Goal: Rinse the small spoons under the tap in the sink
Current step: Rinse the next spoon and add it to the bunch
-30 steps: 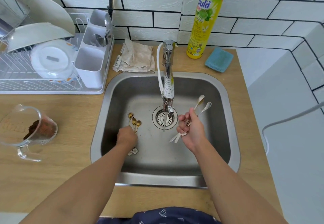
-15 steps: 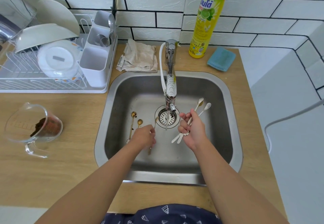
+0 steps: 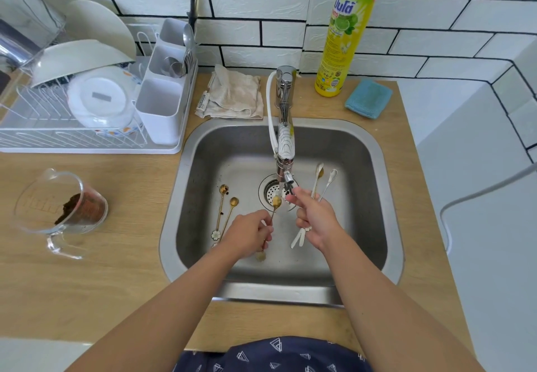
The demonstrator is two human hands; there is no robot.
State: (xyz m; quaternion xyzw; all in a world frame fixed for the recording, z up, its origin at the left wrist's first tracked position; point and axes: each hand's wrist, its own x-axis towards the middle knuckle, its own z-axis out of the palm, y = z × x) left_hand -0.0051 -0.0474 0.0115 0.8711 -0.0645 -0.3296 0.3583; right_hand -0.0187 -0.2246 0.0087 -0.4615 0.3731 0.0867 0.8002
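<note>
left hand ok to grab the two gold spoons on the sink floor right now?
Probably not yet. The left hand already pinches a gold spoon under the tap. The two gold spoons lie uncovered just beside it on the sink floor, so the path looks free once it lets go.

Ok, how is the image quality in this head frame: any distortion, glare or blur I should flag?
Head view: wide-angle distortion bends the tile lines and counter edges; even daylight, soft shadows; mild glare on the tap and sink rim; the gold spoon bowl under the tap is slightly blurred, as are the left hand and right hand.
</note>
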